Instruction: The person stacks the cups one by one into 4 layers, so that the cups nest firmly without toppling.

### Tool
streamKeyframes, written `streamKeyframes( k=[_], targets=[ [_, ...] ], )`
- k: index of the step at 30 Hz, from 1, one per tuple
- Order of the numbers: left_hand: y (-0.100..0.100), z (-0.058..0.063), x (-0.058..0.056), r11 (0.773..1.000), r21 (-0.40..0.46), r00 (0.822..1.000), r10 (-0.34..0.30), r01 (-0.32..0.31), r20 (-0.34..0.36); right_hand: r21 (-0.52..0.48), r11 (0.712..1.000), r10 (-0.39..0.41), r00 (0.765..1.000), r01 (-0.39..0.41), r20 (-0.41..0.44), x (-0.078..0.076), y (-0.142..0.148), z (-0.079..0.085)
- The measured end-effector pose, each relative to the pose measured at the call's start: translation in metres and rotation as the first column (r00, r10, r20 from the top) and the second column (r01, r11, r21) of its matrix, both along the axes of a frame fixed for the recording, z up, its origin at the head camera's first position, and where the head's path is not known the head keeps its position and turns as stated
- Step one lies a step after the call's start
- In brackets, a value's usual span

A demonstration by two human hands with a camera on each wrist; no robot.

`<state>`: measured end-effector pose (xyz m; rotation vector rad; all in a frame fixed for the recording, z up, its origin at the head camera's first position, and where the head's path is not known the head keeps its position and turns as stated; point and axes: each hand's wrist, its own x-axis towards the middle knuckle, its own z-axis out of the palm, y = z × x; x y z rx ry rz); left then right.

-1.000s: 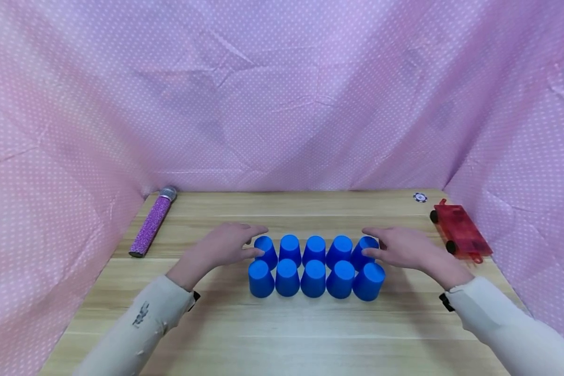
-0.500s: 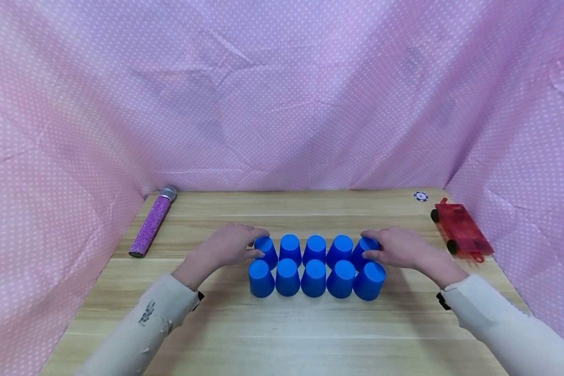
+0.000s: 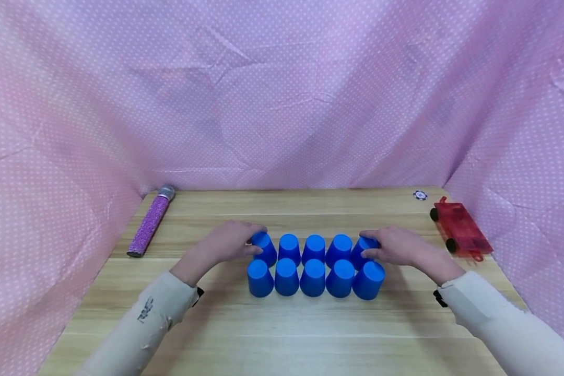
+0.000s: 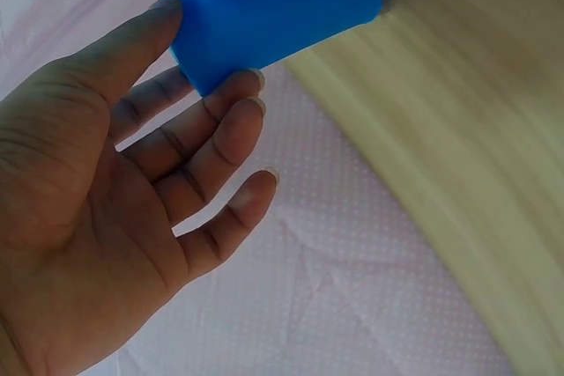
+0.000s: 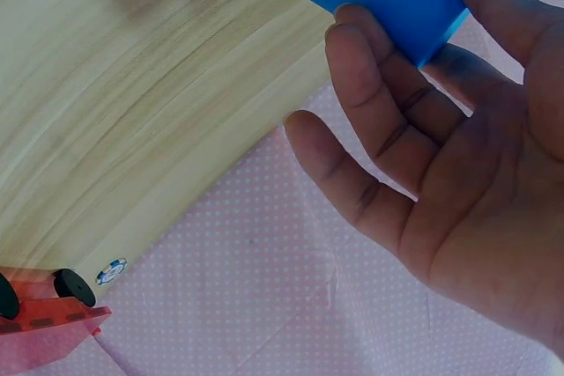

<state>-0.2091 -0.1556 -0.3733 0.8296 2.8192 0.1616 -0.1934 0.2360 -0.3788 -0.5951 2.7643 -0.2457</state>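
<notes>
Pink-lilac polka-dot cloth point(image 3: 282, 104) draped on three sides, creased and softly shadowed, pale wood-grain tabletop point(image 3: 310, 339) below

Behind the fingers point(image 4: 229, 134) of the bare left hand point(image 3: 225, 243), a long off-white fabric sleeve point(image 3: 141, 326) bears a dark, scribble-like marking point(image 3: 145, 309); behind those of the bare right hand point(image 3: 397, 245), a matching sleeve point(image 3: 503, 324). Small black pieces point(image 3: 199, 296) show at both cuffs point(image 3: 176, 292).

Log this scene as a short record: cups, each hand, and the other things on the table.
Cups: ten, blue, upside down, two rows of five
Left hand: grips far-row left-end cup
Right hand: grips far-row right-end cup
Microphone: purple, lying near the table's left edge
Toy car: red, near the right edge
Chip: round, near the far right corner
Backdrop: pink dotted cloth
</notes>
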Motion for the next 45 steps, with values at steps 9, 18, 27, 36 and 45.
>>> streamKeyframes(
  k=[9,18,27,36,45],
  targets=[
    [0.004,0.028,-0.021,1.000,-0.031,0.998,0.003,-0.005,-0.060,-0.008,1.000,-0.005,1.000,0.005,0.010,-0.001,-0.001,0.002],
    [0.033,0.049,-0.046,1.000,-0.010,0.999,0.025,-0.025,-0.038,0.033,0.999,-0.034,0.999,0.033,0.034,-0.003,-0.005,0.005],
    [0.070,0.035,-0.081,0.999,-0.041,0.999,-0.021,0.020,-0.026,0.034,0.999,-0.020,1.000,0.019,0.008,0.000,-0.006,0.005],
    [0.098,0.014,-0.092,0.998,-0.053,0.999,-0.033,0.035,0.031,0.014,1.000,-0.008,1.000,0.008,0.016,0.005,-0.009,0.005],
    [0.113,0.002,-0.098,0.998,-0.042,0.997,-0.038,0.041,0.073,0.028,1.000,-0.015,1.000,0.015,0.009,0.003,-0.007,0.004]
  ],
)
